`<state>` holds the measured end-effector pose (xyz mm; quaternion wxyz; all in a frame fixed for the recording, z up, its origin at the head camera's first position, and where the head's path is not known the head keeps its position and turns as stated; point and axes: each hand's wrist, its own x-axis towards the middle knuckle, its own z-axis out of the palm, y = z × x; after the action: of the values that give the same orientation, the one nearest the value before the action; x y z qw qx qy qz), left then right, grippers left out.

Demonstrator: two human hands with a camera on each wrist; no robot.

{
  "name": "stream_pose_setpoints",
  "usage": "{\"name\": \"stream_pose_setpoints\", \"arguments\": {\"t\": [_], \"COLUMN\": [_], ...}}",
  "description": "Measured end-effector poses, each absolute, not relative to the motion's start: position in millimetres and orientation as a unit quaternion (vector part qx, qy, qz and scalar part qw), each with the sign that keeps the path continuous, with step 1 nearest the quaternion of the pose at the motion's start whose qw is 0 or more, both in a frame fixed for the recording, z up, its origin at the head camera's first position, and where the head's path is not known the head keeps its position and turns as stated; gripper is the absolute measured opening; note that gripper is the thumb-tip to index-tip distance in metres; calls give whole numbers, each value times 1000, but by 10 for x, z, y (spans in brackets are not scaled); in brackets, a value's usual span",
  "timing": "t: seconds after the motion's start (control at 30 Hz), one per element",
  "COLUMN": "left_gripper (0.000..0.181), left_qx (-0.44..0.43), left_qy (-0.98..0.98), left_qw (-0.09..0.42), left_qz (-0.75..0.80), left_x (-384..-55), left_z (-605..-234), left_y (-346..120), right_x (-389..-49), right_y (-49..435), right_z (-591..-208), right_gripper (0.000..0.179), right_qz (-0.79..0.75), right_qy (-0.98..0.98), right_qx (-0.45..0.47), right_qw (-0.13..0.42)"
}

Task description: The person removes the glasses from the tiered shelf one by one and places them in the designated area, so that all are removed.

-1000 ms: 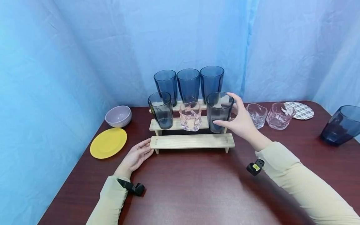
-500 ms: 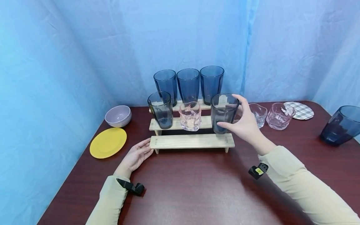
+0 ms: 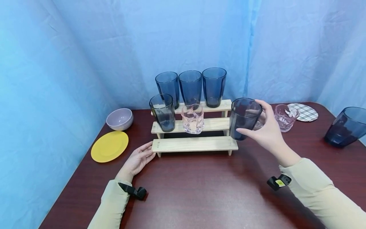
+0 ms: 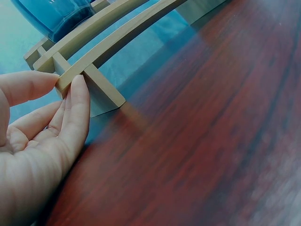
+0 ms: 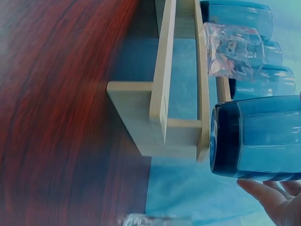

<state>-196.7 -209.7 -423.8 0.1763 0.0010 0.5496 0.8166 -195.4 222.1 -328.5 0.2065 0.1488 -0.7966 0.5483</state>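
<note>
My right hand [image 3: 267, 128] grips a blue-grey glass tumbler [image 3: 245, 119] by its side, thumb in front, holding it up just off the right end of a three-step wooden rack [image 3: 194, 145]. In the right wrist view the tumbler [image 5: 258, 139] hangs apart from the rack's steps. My left hand [image 3: 139, 159] pinches the left end of the lowest step between thumb and fingers, plain in the left wrist view at the rack's corner [image 4: 70, 80]. On the middle step stand another tumbler [image 3: 163, 114] and a short pink-tinted glass [image 3: 193, 119]. Three blue tumblers, one of them [image 3: 213, 87], line the top step.
A lilac bowl [image 3: 120, 119] and a yellow plate [image 3: 110, 147] sit left of the rack. To the right are a short clear glass [image 3: 286, 119], a checked round coaster [image 3: 306, 113] and a tilted blue tumbler [image 3: 347, 127]. Another short glass is mostly behind my right hand.
My right hand has lifted the tumbler off the right of the middle step and carried it rightward, clear of the rack. The left hand has stayed in place.
</note>
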Motion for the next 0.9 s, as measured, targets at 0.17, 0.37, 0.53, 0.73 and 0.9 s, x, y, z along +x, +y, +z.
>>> {"name": "stream_pose_setpoints", "arguments": {"t": [0.17,0.37,0.53,0.73,0.9], "left_gripper": [60,60,60,60,60], "left_qx": [5,9,10,10,8], "left_qy": [550,551,546,547,546], "left_qw": [177,174,174,172,172], "left_qz": [816,816,820,819,820], "left_x": [-1968,-1984,-1984,-1989,-1990], "left_z": [-4250,-4261,-4263,-4270,-4266], "left_y": [-2101,-2099,-2092,-2100,-2097], "right_x": [-1889,-1823,-1762,-1718,-1670], "right_y": [2381,2588,2754,2992,3184], "right_z": [-3306,-3341,-3346,-3387,-3433], "right_gripper": [98,99,96,98,100], "right_qz": [528,515,499,489,483], "right_qy": [-810,-823,-837,-842,-843], "right_qx": [137,109,70,52,43], "right_qw": [216,213,212,221,235]}}
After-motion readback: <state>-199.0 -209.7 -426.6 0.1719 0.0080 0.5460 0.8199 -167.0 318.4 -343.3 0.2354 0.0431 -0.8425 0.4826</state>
